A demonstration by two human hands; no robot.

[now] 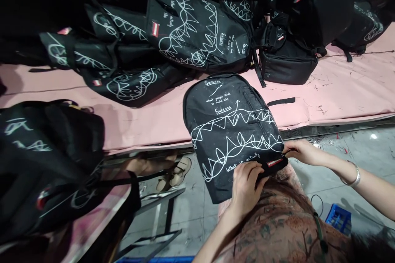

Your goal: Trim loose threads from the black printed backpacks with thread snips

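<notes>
- The black backpack [237, 121] lies with its printed side up, upper part across the front edge of the pink-covered desk [145, 127], base over the person's lap.
- Left grip [247, 181]: fingers curled in and closed on the backpack's lower edge, just beside the red label [274, 162].
- Right grip [302, 152]: fingertips pinched on the lower corner, at the other side of that label. I can't make out whether a loose thread is caught there too.
- As for what's done, I'd call this backpack fully made up: white scrawl and lettering are on, "Success" reads 2 times, and the label is in place.
- What's left looks to me like small finishing at that 1 corner; from here I can't tell whether anything else on it needs attention.
- Beyond it, a pile of similar black bags [197, 28] crowds the desk, and 1 more bag [52, 144] sits off to the left. Whether those have been gone over, I can't say.
</notes>
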